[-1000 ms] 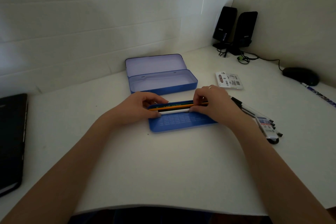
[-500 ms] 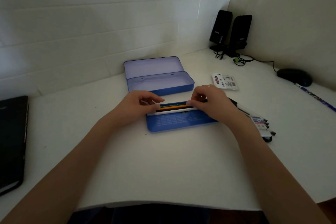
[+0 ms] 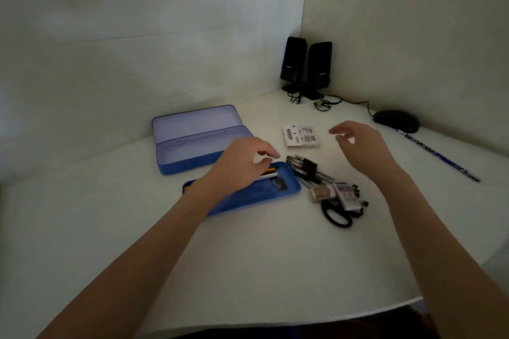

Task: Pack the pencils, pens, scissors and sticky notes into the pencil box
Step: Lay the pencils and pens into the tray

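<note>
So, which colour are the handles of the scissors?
Black; the scissors show best in the head view.

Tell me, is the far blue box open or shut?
Open: the box has its lid tilted back, showing a bare inside.

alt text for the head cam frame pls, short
A person's left hand rests on pencils lying in a blue tray on a white table, while the right hand hovers open above a pile of pens and scissors. An open blue pencil box sits just behind the tray.

No legible txt; packet (image 3: 302,136) print blurred.
</note>
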Motion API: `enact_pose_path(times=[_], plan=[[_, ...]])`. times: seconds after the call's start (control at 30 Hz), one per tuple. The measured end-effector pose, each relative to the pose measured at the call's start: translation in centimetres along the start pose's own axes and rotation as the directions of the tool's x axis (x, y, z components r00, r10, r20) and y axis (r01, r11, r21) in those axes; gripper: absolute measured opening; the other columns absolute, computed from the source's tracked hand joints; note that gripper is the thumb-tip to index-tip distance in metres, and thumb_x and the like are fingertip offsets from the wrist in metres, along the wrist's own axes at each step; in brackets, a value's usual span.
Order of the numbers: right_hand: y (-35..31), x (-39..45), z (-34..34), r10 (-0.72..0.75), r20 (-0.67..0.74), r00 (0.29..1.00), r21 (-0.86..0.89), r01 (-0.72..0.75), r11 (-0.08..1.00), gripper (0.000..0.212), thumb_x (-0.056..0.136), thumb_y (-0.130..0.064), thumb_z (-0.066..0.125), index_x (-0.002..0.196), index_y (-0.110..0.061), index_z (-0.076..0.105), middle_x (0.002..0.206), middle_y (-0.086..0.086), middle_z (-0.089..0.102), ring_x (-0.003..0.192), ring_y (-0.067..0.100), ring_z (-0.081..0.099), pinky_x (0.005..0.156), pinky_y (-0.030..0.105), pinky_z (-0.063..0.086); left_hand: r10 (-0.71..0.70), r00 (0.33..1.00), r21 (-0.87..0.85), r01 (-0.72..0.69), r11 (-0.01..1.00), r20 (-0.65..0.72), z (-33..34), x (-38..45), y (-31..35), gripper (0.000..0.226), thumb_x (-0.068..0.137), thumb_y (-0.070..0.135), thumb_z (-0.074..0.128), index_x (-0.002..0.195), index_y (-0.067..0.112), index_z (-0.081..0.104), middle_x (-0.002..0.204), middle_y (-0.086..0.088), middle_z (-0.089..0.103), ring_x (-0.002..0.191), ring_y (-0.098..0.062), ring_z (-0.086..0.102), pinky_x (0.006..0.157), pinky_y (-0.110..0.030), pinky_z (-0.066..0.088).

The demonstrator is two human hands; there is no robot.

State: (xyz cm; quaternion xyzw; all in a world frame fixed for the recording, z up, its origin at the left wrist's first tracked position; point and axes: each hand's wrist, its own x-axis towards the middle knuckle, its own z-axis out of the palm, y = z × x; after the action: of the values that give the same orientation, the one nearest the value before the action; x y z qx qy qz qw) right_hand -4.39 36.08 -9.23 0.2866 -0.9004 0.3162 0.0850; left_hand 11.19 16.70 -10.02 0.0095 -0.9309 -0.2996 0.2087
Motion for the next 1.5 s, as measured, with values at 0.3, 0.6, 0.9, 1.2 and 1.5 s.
enact_pose_path(times=[0.3,0.6,0.9,1.2,1.5], plan=[[12.1,0.3,-3.2,0.446,-0.139,0.884,-0.388,-0.463,0.797,0.049,0.092,-0.014,0.038,0.141,-0.018,0.032,0.149,0.006,0.033,0.140,0.025,0.022,0.110,0.051,0.019,0.094,0.961,-0.067,-0.079,0.995,0.262,10.7,8.1,9.2,0.030,0.088,0.023,0.056,0.118,0.027,0.060,0.123,0.006,0.060,0.113,-0.009,0.052,0.100,-0.028,0.041],[13.0,1.8,-3.0,0.422,-0.168,0.891,-0.393,-0.453,0.800,0.033,0.092,-0.005,0.039,0.122,-0.010,0.051,0.123,0.013,0.053,0.117,0.029,0.044,0.091,0.040,0.036,0.035,0.931,0.023,-0.047,0.999,0.364,15.8,11.0,10.6,0.039,0.089,0.028,0.055,0.127,0.024,0.053,0.134,0.000,0.054,0.125,-0.016,0.047,0.106,-0.036,0.036],[7.8,0.0,-1.9,0.268,-0.105,0.958,-0.069,-0.276,0.959,0.030,0.088,-0.004,0.050,0.117,-0.007,0.057,0.115,0.017,0.061,0.108,0.031,0.054,0.085,0.036,0.045,0.125,0.974,0.183,-0.160,0.970,0.191,14.1,10.1,10.1,0.063,0.090,0.015,0.051,0.146,0.016,0.021,0.155,-0.005,0.022,0.144,-0.019,0.017,0.118,-0.033,0.014],[-2.4,-2.4,0.9,-0.232,0.209,0.950,0.472,0.110,0.875,0.012,0.078,-0.013,0.070,0.087,-0.019,0.073,0.078,-0.001,0.070,0.062,0.006,0.056,0.058,0.012,0.045,0.033,0.998,0.240,-0.020,0.970,-0.052,3.0,2.4,2.5,0.021,0.087,0.026,0.058,0.102,0.021,0.070,0.093,-0.002,0.073,0.086,-0.022,0.062,0.080,-0.040,0.049],[-9.6,-4.4,6.4,-0.459,0.448,0.767,0.411,0.279,0.868,0.012,0.081,-0.013,0.069,0.091,-0.013,0.075,0.084,-0.006,0.067,0.071,0.000,0.060,0.067,0.003,0.045,-0.244,0.969,0.233,0.245,0.941,-0.036,-4.5,-8.4,-1.5,0.014,0.078,0.021,0.071,0.091,0.024,0.075,0.077,0.013,0.064,0.068,0.000,0.051,0.063,-0.007,0.035]])
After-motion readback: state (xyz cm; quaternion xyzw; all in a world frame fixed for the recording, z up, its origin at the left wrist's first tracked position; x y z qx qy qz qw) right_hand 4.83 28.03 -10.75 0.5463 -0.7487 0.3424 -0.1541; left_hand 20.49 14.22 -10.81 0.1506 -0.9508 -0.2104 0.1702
